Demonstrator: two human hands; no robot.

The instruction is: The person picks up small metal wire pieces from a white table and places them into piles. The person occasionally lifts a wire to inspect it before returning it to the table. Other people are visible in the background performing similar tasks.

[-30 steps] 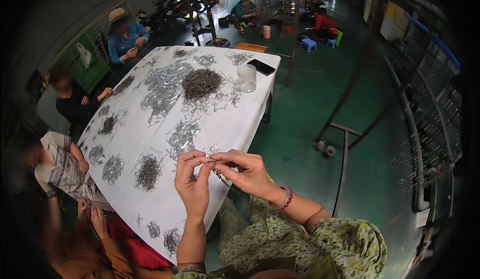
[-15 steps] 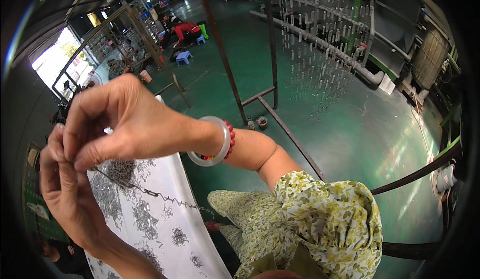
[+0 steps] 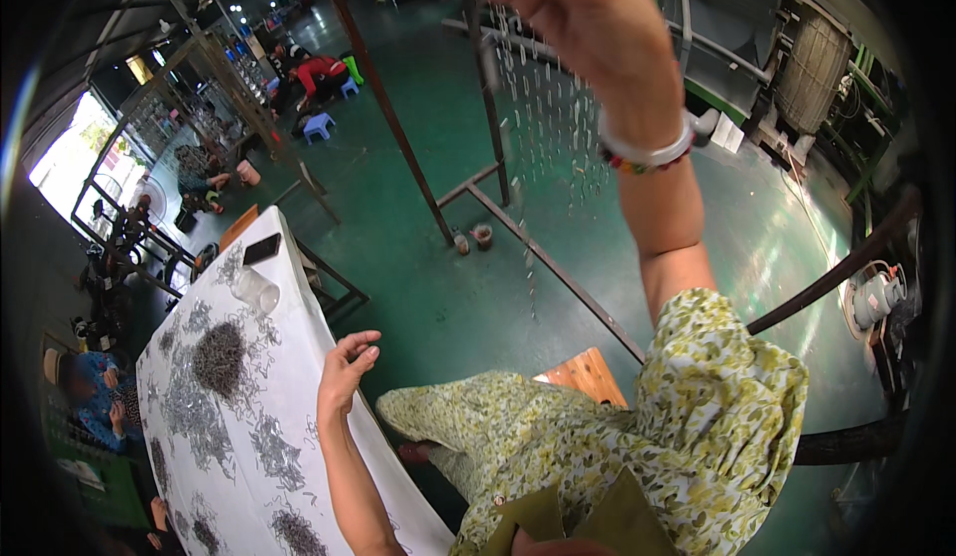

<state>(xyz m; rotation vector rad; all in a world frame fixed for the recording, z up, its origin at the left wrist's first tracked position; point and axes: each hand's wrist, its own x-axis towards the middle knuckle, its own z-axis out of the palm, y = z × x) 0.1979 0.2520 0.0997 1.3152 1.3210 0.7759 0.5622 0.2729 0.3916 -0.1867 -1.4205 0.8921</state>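
My right hand (image 3: 573,8) is raised at the upper edge, smeared by motion, its fingertips partly cut off. I cannot tell whether anything is in its fingers. Close below it hang thin strands of small, pale, shiny pieces (image 3: 548,123); one blurred strand (image 3: 530,277) reaches lower. Beside the table's right edge, my left hand (image 3: 345,372) is open and holds nothing, thumb and index finger apart. On the white-covered table (image 3: 324,466) lie a dark heap of small metal pieces (image 3: 221,360), loose silvery pieces (image 3: 199,422) and bent wire bits (image 3: 279,453).
A clear plastic cup (image 3: 256,292) and a phone (image 3: 262,248) lie at the table's far end. Dark metal posts (image 3: 388,98) and a floor bar (image 3: 558,267) stand ahead. A wooden stool (image 3: 588,377) is beside my lap. A person (image 3: 95,397) sits left of the table; others crouch farther off.
My hands were together over the table with a linked metal strand below them. They have parted: the right swung up and right, the left came down to the table's right edge and opened.
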